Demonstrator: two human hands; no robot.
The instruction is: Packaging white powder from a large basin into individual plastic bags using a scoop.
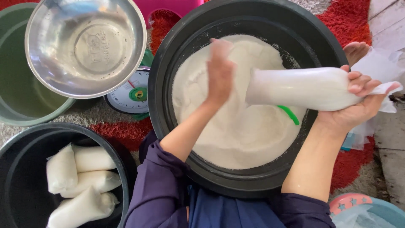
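Now, right hand: your right hand (pixel 358 107) grips the twisted neck of a filled plastic bag (pixel 301 88); its fingers (pixel 358 82) are curled tight around the neck, pinching the plastic shut
Bag: long, clear, packed with white powder; it lies level in the air above the right side of the big black tub (pixel 177 55); its loose open end flares out past your fist
Left hand: your left hand (pixel 219 71) is raised over the middle of the tub, blurred; fingers close together and straight, holding nothing; whether it touches the bag's blunt end, you cannot tell
Tub contents: a heap of white powder (pixel 232 126) fills the tub; a green scoop handle (pixel 289 114) pokes out beneath the bag
Left of the tub: a steel bowl (pixel 84 46) sits on a dial scale (pixel 130 95); a green bucket (pixel 21 93) stands behind them
Lower left: a second black tub (pixel 12 169) holds several filled bags (pixel 84 181) lying side by side
Floor: a red and grey rug (pixel 122 133) lies under everything
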